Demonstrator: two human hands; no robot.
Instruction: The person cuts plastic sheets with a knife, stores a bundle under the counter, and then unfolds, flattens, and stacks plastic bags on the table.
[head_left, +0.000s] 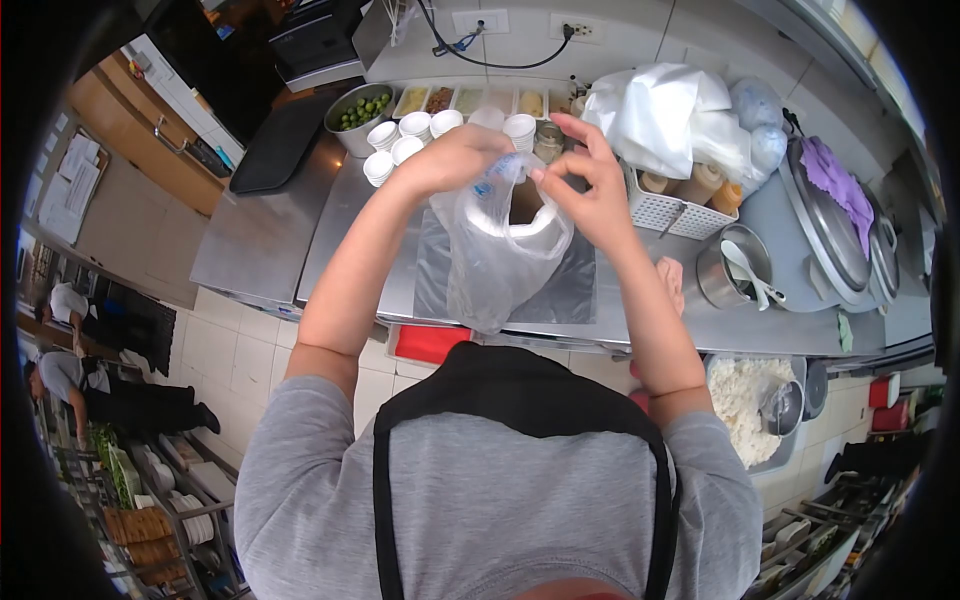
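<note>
A translucent plastic bag (480, 270) stands on the steel counter in front of me, its mouth facing up. Inside it shows a white rounded rim (535, 228) around something brown, which I cannot make out further. My left hand (460, 160) is closed on the bag's upper left edge, its fingertips partly hidden. With thumb and index finger, my right hand (587, 185) pinches the upper right edge, the other fingers raised. Under the bag lies a dark, shiny sheet (570, 292). Behind my hands stand several white cups (415, 125) and a glass jar (548, 142).
A pot of green limes (362, 108) stands back left beside food trays (468, 100). To the right are a white basket (655, 208) of bottles, a metal pot (715, 270) with ladles, and large lids (830, 215). Rice (745, 410) sits low right. Another person (75, 375) is far left.
</note>
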